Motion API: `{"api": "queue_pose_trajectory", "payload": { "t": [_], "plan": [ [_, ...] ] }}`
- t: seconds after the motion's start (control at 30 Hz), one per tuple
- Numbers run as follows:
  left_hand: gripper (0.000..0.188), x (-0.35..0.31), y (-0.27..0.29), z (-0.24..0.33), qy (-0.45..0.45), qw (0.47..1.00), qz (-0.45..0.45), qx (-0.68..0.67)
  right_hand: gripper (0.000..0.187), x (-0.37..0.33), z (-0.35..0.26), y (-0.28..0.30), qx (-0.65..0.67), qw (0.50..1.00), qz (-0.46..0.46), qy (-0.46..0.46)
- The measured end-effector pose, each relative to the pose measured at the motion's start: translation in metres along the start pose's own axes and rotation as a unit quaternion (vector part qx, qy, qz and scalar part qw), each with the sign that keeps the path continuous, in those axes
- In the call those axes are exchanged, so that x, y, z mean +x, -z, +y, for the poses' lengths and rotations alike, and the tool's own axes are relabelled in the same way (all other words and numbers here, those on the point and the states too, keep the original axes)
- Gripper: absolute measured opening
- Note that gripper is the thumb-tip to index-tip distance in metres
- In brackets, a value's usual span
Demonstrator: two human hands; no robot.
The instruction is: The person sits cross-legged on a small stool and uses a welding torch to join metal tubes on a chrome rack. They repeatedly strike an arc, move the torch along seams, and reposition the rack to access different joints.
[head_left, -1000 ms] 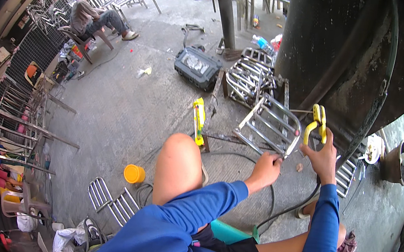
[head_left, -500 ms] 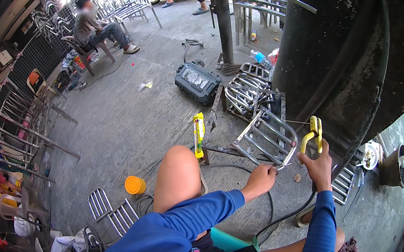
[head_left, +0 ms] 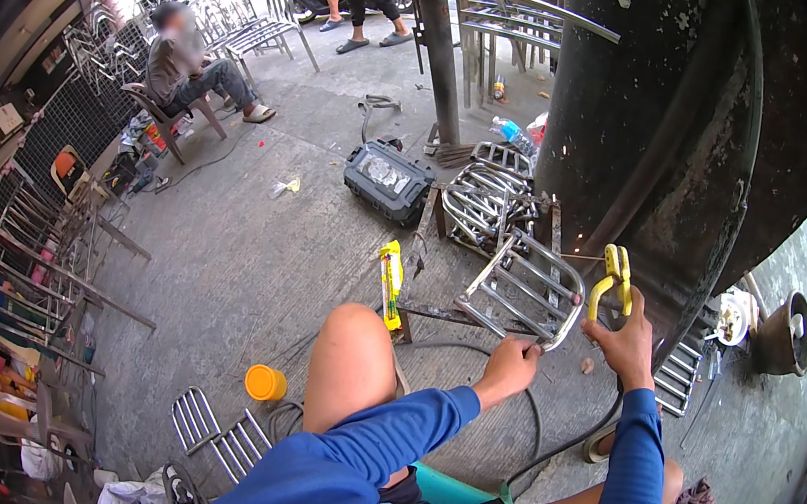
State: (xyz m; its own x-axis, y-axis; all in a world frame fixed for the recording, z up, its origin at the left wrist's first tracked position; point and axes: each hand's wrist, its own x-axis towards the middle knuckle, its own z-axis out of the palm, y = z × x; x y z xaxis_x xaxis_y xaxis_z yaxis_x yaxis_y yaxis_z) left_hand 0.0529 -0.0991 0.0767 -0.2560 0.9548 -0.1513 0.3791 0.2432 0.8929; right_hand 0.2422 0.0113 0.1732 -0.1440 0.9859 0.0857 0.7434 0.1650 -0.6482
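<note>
My right hand (head_left: 626, 345) grips a yellow-handled welding electrode holder (head_left: 613, 278), raised upright beside a shiny metal wire rack (head_left: 522, 292) that lies on the concrete in front of me. My left hand (head_left: 509, 360) is closed on the near edge of that rack. Both arms wear blue sleeves, and my bare knees frame the view. A black cable (head_left: 552, 452) runs from the holder back under my right arm.
A yellow level (head_left: 391, 283) lies left of the rack. A black welding machine (head_left: 387, 181) and a pile of finished racks (head_left: 484, 197) sit farther out. A large dark drum (head_left: 680, 135) stands on the right. An orange cup (head_left: 265, 382) sits lower left. A person sits on a chair far left.
The view has shifted slightly. My right hand with the holder has edged a little away from the rack's corner; my left hand stays on the rack.
</note>
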Motion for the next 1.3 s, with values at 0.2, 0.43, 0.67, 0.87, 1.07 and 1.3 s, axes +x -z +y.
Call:
{"api": "queue_pose_trajectory", "payload": {
  "t": [0.2,0.43,0.67,0.87,1.07,1.3],
  "plan": [
    [0.029,0.004,-0.003,-0.005,0.031,0.999,-0.019,-0.032,0.086,0.015,0.018,-0.001,0.174,0.967,-0.023,-0.185],
    [0.02,-0.004,0.0,-0.005,0.083,0.995,-0.029,-0.052,0.086,0.017,0.037,0.001,0.184,0.964,0.0,-0.192],
    [0.028,-0.013,-0.005,-0.007,0.047,0.995,-0.08,-0.046,0.096,0.006,0.031,-0.013,0.083,0.99,0.003,-0.113],
    [0.037,-0.011,-0.001,0.006,0.059,0.989,-0.132,0.033,0.086,-0.003,0.008,0.005,0.139,0.975,-0.028,-0.174],
    [0.038,-0.006,-0.004,0.002,0.075,0.989,-0.131,-0.002,0.073,-0.004,0.01,0.008,0.13,0.99,-0.014,-0.056],
    [0.029,0.003,-0.013,-0.013,0.108,0.991,-0.07,0.021,0.087,0.001,0.022,-0.001,0.066,0.996,0.023,-0.06]
  ]
}}
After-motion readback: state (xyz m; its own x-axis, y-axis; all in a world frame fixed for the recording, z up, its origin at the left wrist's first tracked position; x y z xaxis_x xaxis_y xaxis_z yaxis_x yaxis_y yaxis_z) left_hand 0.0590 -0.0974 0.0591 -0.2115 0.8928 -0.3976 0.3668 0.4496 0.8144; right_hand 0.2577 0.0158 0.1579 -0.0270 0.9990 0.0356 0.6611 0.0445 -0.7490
